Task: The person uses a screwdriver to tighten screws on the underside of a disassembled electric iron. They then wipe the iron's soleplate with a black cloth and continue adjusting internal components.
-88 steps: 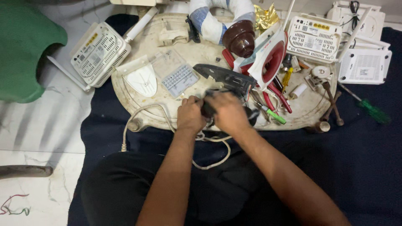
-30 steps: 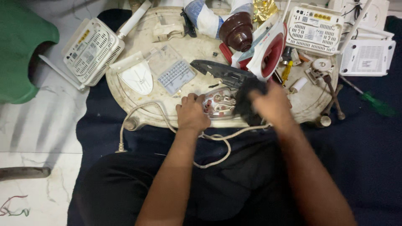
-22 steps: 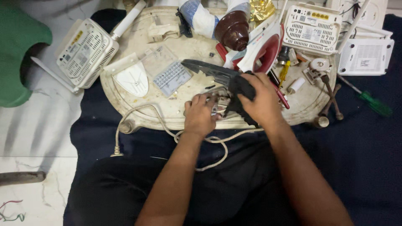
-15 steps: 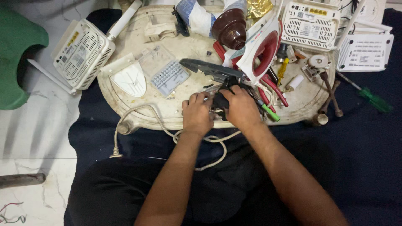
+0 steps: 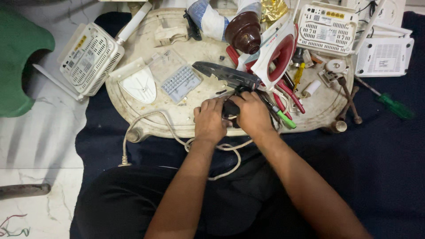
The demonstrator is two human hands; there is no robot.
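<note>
A worn oval work tray (image 5: 146, 26) carries a red-and-white clothes iron (image 5: 276, 53) far right. At its near edge the left hand (image 5: 210, 121) and right hand (image 5: 252, 113) close together around a small dark iron part (image 5: 230, 108), apparently seating it. Pressing it home likely needs steady, aligned pressure beside the white power cord (image 5: 150, 117).

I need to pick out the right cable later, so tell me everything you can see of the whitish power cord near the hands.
The whitish power cord looks like a round, rubbery cable, off-white and slightly grubby. From a plug end lying on the dark cloth at the lower left, it arcs up over the edge of the oval tray, then curls in loose loops beneath the left hand and right hand. Its far end is hidden under them.
</note>
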